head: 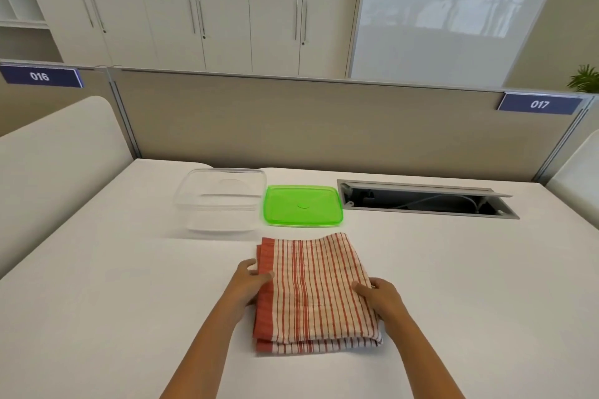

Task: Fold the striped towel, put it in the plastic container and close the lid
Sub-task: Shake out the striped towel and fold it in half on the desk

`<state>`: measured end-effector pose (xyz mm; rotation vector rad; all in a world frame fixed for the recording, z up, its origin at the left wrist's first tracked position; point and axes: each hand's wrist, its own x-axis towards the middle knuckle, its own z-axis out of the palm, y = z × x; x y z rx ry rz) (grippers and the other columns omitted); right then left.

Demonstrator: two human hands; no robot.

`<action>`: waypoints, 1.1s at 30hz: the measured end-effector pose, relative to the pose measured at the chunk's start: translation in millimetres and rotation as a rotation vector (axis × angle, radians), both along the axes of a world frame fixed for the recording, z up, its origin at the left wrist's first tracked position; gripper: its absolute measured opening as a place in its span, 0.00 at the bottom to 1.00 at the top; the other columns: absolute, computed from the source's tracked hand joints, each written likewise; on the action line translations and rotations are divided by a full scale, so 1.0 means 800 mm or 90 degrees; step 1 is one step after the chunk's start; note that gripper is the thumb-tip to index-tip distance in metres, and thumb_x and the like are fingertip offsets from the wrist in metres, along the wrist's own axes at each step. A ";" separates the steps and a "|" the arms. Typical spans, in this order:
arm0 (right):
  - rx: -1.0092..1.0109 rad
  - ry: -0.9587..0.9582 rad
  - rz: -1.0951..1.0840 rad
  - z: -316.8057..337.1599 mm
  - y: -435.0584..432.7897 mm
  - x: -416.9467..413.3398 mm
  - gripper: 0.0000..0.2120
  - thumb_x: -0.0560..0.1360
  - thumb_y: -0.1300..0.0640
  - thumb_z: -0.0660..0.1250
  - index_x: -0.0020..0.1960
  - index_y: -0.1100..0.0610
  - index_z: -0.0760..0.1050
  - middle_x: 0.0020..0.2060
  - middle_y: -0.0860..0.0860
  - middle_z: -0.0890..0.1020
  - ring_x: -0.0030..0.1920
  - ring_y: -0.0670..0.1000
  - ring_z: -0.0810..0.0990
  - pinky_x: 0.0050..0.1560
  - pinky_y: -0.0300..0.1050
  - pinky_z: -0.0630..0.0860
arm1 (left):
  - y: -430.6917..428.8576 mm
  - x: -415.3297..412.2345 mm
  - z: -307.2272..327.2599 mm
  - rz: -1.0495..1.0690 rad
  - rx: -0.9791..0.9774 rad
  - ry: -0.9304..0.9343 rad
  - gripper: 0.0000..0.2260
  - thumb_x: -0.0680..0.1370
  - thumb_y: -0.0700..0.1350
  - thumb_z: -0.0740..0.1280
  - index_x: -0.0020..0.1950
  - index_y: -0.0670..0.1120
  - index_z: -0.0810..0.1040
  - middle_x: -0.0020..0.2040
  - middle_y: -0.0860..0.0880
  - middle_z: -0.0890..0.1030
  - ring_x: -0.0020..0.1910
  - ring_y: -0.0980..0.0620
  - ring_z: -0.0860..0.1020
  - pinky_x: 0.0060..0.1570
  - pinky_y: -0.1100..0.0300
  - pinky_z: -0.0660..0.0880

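Striped towel (316,291) folded, lying near table (97,301) near edge, gripped at its sides by left hand (249,282) and right hand (377,296). Still to do: placing in clear plastic container (220,201) toward far edge, fitting green lid (303,205) lying beside it.

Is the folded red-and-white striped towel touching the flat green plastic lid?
Apart. The head view shows a strip of bare white table between the towel's far edge and the lid's near edge.

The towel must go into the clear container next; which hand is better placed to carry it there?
Probably the left hand: it grips the towel on the side facing the container.
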<state>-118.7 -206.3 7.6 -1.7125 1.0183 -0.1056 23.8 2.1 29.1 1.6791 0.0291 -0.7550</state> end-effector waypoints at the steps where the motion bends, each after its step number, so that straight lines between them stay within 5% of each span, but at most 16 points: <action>1: -0.027 0.017 0.010 -0.001 0.003 -0.001 0.18 0.77 0.53 0.64 0.64 0.60 0.72 0.60 0.57 0.79 0.55 0.55 0.79 0.59 0.51 0.76 | 0.000 -0.002 -0.004 0.004 0.045 0.003 0.27 0.74 0.39 0.69 0.69 0.42 0.62 0.61 0.40 0.77 0.53 0.43 0.79 0.49 0.51 0.77; 4: -0.122 0.041 0.021 -0.004 0.015 -0.006 0.19 0.78 0.51 0.61 0.67 0.58 0.68 0.62 0.56 0.78 0.58 0.56 0.79 0.60 0.51 0.75 | -0.002 -0.010 -0.006 -0.052 0.154 -0.018 0.29 0.71 0.42 0.73 0.67 0.41 0.63 0.62 0.39 0.77 0.58 0.41 0.78 0.58 0.48 0.76; 9: -0.300 -0.010 -0.041 -0.015 0.040 -0.018 0.17 0.80 0.50 0.54 0.66 0.53 0.68 0.53 0.53 0.83 0.45 0.52 0.81 0.52 0.50 0.79 | -0.007 -0.027 -0.004 -0.035 0.159 -0.256 0.24 0.76 0.38 0.64 0.72 0.44 0.64 0.66 0.41 0.76 0.62 0.43 0.75 0.63 0.52 0.72; 12: -0.355 0.026 -0.041 -0.024 0.048 -0.024 0.18 0.80 0.48 0.55 0.68 0.50 0.64 0.57 0.50 0.80 0.53 0.52 0.81 0.53 0.50 0.78 | -0.004 -0.036 -0.018 -0.067 0.189 -0.349 0.24 0.78 0.37 0.60 0.74 0.44 0.61 0.68 0.41 0.73 0.65 0.44 0.72 0.67 0.51 0.69; 16: -0.390 0.060 -0.029 -0.031 0.041 -0.022 0.22 0.78 0.48 0.58 0.70 0.52 0.61 0.62 0.50 0.74 0.56 0.51 0.78 0.52 0.49 0.77 | -0.007 -0.048 -0.028 -0.059 0.457 -0.500 0.27 0.78 0.38 0.59 0.75 0.48 0.55 0.73 0.43 0.62 0.70 0.44 0.64 0.67 0.48 0.65; 20: -0.441 0.018 -0.020 -0.022 0.025 -0.005 0.23 0.78 0.49 0.59 0.72 0.53 0.61 0.68 0.52 0.69 0.65 0.52 0.70 0.62 0.51 0.73 | -0.029 -0.079 -0.036 -0.129 0.404 -0.687 0.23 0.79 0.45 0.58 0.74 0.51 0.59 0.76 0.48 0.61 0.74 0.50 0.60 0.74 0.52 0.55; 24: -0.590 0.028 0.262 -0.026 0.021 0.015 0.27 0.81 0.46 0.48 0.77 0.51 0.48 0.77 0.48 0.53 0.77 0.48 0.51 0.75 0.47 0.51 | -0.038 -0.088 -0.063 -0.246 0.466 -0.717 0.22 0.81 0.52 0.48 0.75 0.52 0.57 0.77 0.50 0.58 0.76 0.54 0.55 0.75 0.56 0.47; 26: -0.598 0.081 0.358 -0.038 0.017 0.018 0.28 0.81 0.44 0.43 0.77 0.50 0.40 0.78 0.46 0.44 0.77 0.45 0.41 0.75 0.46 0.40 | -0.031 -0.092 -0.064 -0.266 0.498 -0.726 0.23 0.79 0.53 0.50 0.73 0.49 0.65 0.74 0.48 0.66 0.73 0.51 0.65 0.73 0.53 0.59; 29: -0.566 0.129 0.357 -0.043 0.005 0.024 0.28 0.81 0.42 0.42 0.76 0.49 0.37 0.77 0.45 0.40 0.76 0.45 0.37 0.75 0.47 0.37 | -0.023 -0.099 -0.062 -0.254 0.502 -0.751 0.24 0.74 0.54 0.53 0.61 0.47 0.80 0.62 0.47 0.81 0.60 0.50 0.79 0.62 0.53 0.73; 33: -0.533 0.117 0.350 -0.038 -0.001 0.031 0.29 0.81 0.43 0.44 0.76 0.50 0.37 0.77 0.46 0.39 0.76 0.46 0.38 0.75 0.47 0.40 | -0.024 -0.099 -0.062 -0.226 0.551 -0.731 0.24 0.78 0.53 0.48 0.72 0.48 0.68 0.73 0.47 0.66 0.72 0.49 0.66 0.72 0.51 0.61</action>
